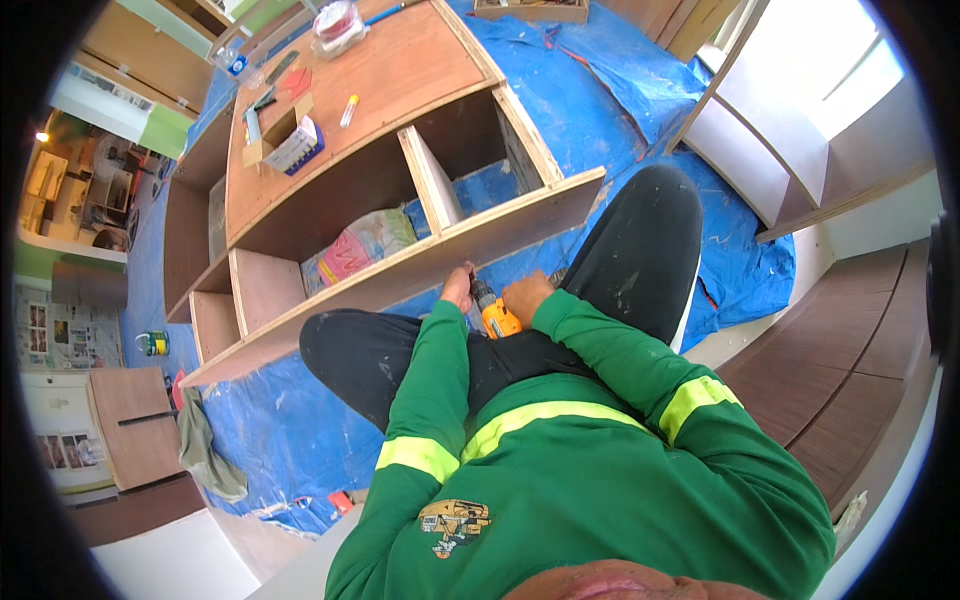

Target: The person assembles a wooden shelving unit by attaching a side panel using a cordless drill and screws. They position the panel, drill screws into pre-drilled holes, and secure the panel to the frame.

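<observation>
Between my knees is a yellow-and-black cordless drill [499, 318], its dark front end toward the wooden cabinet frame [500, 222]. My right hand [527, 297] is closed at the drill's right side, though its grip is partly hidden. Beside the front end of the drill, close to the frame's near board, my left hand [458, 288] has its fingers pressed together. Whatever they pinch is too small to make out. The cabinet frame lies in front of me, with open compartments and a broad panel. A colourful plastic bag [368, 247] shows inside one compartment.
On the panel stand an opened small box [290, 148], a marker-like yellow-capped tube [349, 111] and a round plastic tub [339, 28]. Blue tarpaulin [265, 420] covers the floor. More cabinet pieces [770, 140] stand at the right. A grey-green cloth [208, 450] lies left.
</observation>
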Demonstrator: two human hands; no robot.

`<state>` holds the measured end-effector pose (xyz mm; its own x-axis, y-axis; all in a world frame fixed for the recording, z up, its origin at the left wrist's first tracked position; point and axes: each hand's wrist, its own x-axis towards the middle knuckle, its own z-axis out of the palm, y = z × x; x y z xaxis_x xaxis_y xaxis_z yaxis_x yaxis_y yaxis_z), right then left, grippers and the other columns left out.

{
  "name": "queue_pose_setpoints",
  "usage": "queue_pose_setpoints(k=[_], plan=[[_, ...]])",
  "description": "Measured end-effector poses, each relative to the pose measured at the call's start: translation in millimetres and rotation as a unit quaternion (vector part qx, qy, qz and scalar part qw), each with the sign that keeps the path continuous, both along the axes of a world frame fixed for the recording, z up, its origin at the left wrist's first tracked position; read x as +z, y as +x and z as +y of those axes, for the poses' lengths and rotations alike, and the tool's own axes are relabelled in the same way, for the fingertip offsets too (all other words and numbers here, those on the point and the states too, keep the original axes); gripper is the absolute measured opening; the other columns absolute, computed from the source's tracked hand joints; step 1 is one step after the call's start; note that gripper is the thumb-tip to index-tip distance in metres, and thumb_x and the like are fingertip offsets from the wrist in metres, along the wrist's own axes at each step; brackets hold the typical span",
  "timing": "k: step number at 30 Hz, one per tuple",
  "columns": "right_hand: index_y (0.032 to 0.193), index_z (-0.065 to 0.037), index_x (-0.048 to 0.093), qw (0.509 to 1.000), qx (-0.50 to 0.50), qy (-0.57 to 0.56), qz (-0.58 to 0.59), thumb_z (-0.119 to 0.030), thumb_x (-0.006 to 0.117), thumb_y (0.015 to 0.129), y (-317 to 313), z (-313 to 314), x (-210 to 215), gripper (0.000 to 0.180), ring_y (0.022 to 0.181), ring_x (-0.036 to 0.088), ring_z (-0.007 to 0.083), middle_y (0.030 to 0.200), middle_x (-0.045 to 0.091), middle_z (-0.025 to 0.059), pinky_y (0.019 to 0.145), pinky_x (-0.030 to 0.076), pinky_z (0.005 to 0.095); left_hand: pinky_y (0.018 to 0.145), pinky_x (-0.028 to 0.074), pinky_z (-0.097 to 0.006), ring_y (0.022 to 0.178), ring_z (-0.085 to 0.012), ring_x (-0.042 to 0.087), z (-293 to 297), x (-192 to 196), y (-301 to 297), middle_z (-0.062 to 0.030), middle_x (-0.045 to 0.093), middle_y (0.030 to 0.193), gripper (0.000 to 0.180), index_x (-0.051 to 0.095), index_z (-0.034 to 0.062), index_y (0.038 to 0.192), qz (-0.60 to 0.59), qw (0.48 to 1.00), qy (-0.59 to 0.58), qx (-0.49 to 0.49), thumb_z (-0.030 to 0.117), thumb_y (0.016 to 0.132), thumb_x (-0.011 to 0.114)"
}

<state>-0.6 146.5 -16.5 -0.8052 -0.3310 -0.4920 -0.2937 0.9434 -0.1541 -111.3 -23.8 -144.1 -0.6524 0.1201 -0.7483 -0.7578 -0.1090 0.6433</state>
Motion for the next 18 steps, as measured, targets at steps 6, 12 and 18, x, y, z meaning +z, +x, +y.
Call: queue_pose_setpoints(k=[6, 12, 18], plan=[[0.124, -0.015, 0.075, 0.999, -0.038, 0.004, -0.014, -0.020, 0.060, 0.100, 1, -9, -5, 0.028, 0.117, 0.072, 0.0289, 0.126, 0.076, 0.0071, 0.095, 0.048, 0.0602, 0.073, 0.044, -0.034, 0.077, -0.0175, 0.053, -1, -16, 2, -0.0025, 0.058, 0.082, 0.025, 0.068, 0.0091, 0.096, 0.010, 0.999, -0.028, 0.027, 0.028, 0.108, 0.056], [0.130, -0.013, 0.073, 0.991, -0.053, -0.030, -0.121, -0.022, 0.058, 0.100, -2, -7, -26, 0.035, 0.124, 0.069, 0.0331, 0.134, 0.073, 0.0119, 0.103, 0.047, 0.0634, 0.073, 0.044, -0.036, 0.077, -0.0168, 0.051, 8, -26, 8, -0.0021, 0.057, 0.083, 0.030, 0.066, 0.0095, 0.096, 0.046, 0.992, -0.114, -0.020, 0.032, 0.109, 0.053], [0.125, -0.012, 0.076, 0.996, -0.036, -0.052, -0.064, -0.025, 0.058, 0.100, -5, -24, -40, 0.034, 0.119, 0.072, 0.0350, 0.130, 0.075, 0.0108, 0.100, 0.051, 0.0615, 0.076, 0.048, -0.039, 0.081, -0.0213, 0.057, -28, -57, 2, -0.0058, 0.061, 0.086, 0.018, 0.068, 0.0054, 0.101, 0.177, 0.962, -0.197, -0.067, 0.020, 0.099, 0.056]])
